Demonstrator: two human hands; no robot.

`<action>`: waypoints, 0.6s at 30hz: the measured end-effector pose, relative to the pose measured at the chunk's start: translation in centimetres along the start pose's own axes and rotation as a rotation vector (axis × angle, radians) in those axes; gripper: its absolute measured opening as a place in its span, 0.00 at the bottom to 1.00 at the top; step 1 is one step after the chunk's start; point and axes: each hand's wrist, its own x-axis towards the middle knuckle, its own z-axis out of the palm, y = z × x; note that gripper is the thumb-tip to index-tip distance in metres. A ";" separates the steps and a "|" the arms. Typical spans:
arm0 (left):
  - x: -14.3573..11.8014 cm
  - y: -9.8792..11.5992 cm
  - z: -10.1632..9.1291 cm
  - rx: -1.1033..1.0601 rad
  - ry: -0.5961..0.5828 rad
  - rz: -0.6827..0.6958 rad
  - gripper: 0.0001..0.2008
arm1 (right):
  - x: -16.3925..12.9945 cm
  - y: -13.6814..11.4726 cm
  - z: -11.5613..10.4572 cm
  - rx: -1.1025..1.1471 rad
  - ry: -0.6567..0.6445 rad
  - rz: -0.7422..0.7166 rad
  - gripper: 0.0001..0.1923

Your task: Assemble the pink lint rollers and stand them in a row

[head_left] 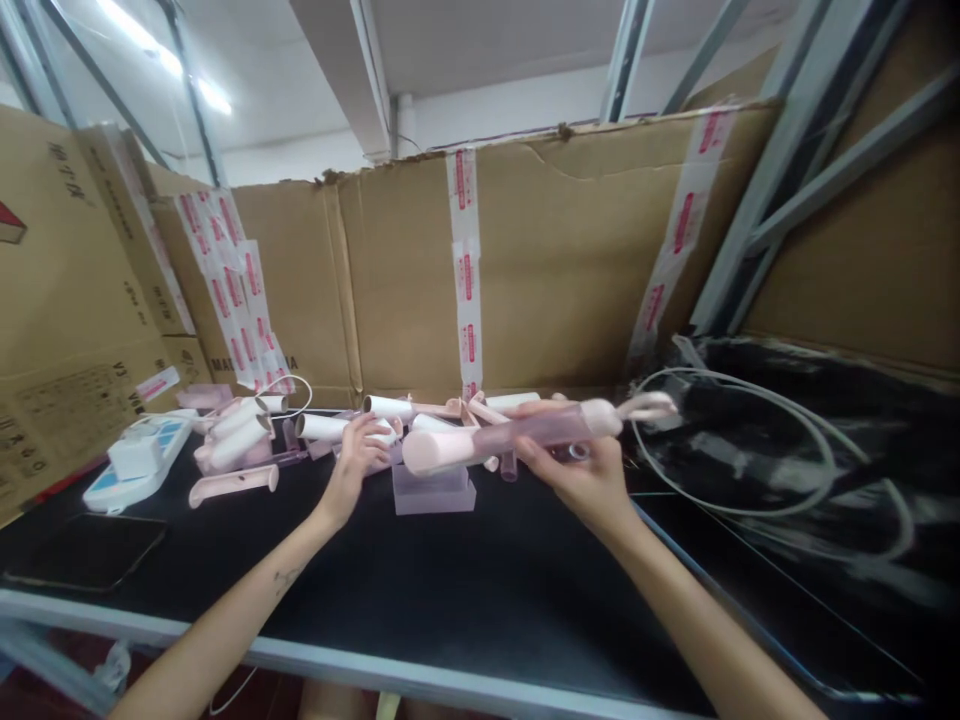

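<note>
My right hand (581,470) is closed around the middle of a pink corded wand (540,430) that looks like a curling iron. Its thick, rounded end points left and its cord end points right. My left hand (358,455) reaches over the pile, fingers bent and apart, close to a white tube (321,427); whether it touches one is unclear. Below the wand's thick end stands a translucent lilac block-shaped holder (433,492). A pink curved clip-like part (234,485) lies at the left of the pile.
More white tubes (238,440) and pink parts are heaped along the cardboard wall (405,280). A white-and-blue power strip (139,465) and a dark phone (86,552) lie at the left. Looped white cable (825,450) rests over black plastic (720,440) at the right.
</note>
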 end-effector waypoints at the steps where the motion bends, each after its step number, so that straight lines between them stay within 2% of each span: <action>1: -0.1 0.8 0.1 -0.152 -0.043 -0.121 0.32 | -0.1 0.0 0.1 0.012 -0.098 -0.030 0.14; 4: -0.6 2.6 0.4 -0.406 -0.204 -0.508 0.32 | -0.3 0.6 0.7 -0.069 -0.491 -0.095 0.14; 5: -0.8 2.8 0.5 -0.421 -0.212 -0.580 0.29 | -0.3 1.0 0.7 -0.143 -0.582 -0.107 0.14; 6: -1.0 2.8 0.5 -0.420 -0.198 -0.609 0.26 | -0.1 1.4 0.6 -0.228 -0.619 -0.116 0.14; 7: -1.2 2.8 0.6 -0.411 -0.181 -0.607 0.23 | 0.2 1.8 0.4 -0.315 -0.584 -0.121 0.15; 8: -1.5 2.6 0.6 -0.402 -0.177 -0.589 0.21 | 0.5 2.1 0.0 -0.390 -0.489 -0.117 0.16; 10: -2.0 2.0 0.9 -0.389 -0.190 -0.531 0.20 | 1.2 2.3 -1.1 -0.469 -0.190 -0.073 0.18; 12: -2.5 1.5 1.4 -0.366 -0.209 -0.478 0.22 | 1.4 1.8 -1.9 -0.391 0.011 0.043 0.21; 13: -2.7 1.3 1.6 -0.346 -0.217 -0.457 0.23 | 1.3 1.3 -2.0 -0.294 0.036 0.108 0.23; 15: -3.1 0.9 2.0 -0.281 -0.223 -0.402 0.26 | 0.6 0.3 -1.7 -0.062 -0.045 0.177 0.26; 18: -3.2 0.6 2.1 -0.121 -0.185 -0.273 0.27 | -0.8 -1.0 -0.1 0.106 -0.276 0.078 0.23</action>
